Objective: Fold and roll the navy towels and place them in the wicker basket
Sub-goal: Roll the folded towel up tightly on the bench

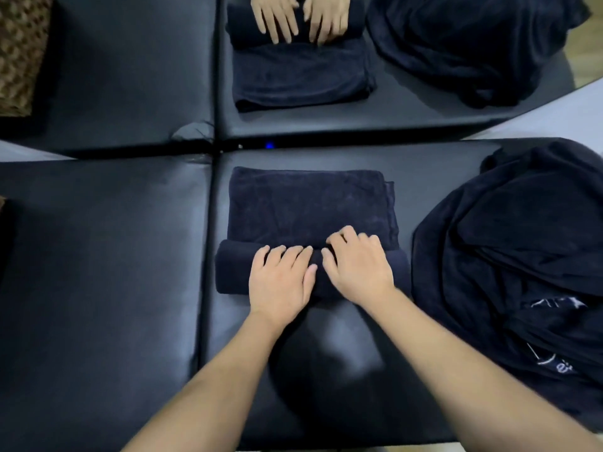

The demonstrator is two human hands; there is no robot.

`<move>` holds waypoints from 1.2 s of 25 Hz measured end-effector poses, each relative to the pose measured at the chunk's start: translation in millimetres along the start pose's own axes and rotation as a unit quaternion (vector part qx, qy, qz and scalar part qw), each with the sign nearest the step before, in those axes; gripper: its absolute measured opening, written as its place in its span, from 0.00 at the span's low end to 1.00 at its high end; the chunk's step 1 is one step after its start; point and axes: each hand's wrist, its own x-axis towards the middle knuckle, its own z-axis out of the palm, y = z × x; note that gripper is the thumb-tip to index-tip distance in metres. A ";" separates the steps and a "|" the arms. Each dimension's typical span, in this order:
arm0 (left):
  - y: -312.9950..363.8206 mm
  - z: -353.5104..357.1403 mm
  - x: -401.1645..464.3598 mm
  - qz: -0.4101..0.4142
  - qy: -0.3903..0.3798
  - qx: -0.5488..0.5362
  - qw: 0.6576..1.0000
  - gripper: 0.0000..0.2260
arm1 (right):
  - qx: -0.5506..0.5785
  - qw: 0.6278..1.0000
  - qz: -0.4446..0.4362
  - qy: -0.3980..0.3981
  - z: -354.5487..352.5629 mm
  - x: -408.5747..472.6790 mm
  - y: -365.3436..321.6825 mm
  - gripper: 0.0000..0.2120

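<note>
You've got the folded navy towel (310, 207) abt a third rolled, left hand (282, 282) & right hand (359, 269) flat, fingers spread on the roll, w/ the towel pile (509, 256) just right of it untouched & no basket visible.

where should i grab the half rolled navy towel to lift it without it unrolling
Judging from its pose, grip the rolled part at its two open ends, coming in from left and right. The roll lies crosswise at the near edge, with the flat folded part still stretching away from it. The left hand and right hand now rest on top at the middle; lifting there would likely let it sag and loosen.
</note>
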 end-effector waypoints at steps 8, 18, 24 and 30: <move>-3.1 -23.7 79.3 -0.021 -0.181 0.054 0.982 0.24 | -0.163 0.986 -0.043 0.016 10.7 -3.5 19.3 0.46; -15.6 -29.4 1.4 0.006 -0.093 0.032 0.995 0.22 | 0.093 0.966 -0.042 -0.238 -37.5 26.3 25.8 0.34; -28.0 -18.7 35.6 0.015 -0.078 0.064 0.995 0.22 | -0.077 0.994 -0.064 -0.037 -20.6 14.1 20.3 0.39; -25.4 -30.1 86.7 0.000 -0.194 0.076 0.978 0.24 | -0.176 0.984 -0.023 -0.007 -4.3 -3.9 8.5 0.52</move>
